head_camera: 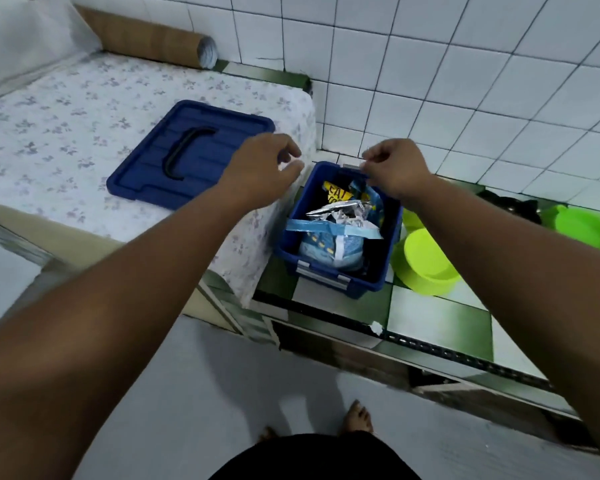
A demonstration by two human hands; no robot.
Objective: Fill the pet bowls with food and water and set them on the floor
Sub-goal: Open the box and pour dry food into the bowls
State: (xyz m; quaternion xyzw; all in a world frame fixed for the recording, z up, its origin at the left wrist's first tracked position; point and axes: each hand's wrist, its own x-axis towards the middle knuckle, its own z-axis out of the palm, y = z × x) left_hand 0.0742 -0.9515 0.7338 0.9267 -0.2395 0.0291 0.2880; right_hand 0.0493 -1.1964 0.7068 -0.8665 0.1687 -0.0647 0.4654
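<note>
An open blue storage box (381, 268) stands on the green-and-white tiled counter and holds a pale blue pet food bag (333, 237) with a crumpled foil top. Its blue lid (191, 154) lies to the left on the flowered cloth. Two lime green pet bowls stand right of the box, one close (426, 261) and one farther right (586, 226). My left hand (260, 168) hovers over the box's left rim, fingers curled and apart, holding nothing. My right hand (392, 168) is over the box's far rim, fingers pinched together; whether it grips anything I cannot make out.
White tiled walls (430, 81) close in behind and to the right. A brown cardboard roll (153, 39) lies at the back of the cloth-covered surface. A dark object (510, 202) sits between the bowls. My bare feet (357, 417) stand on the grey floor below the counter edge.
</note>
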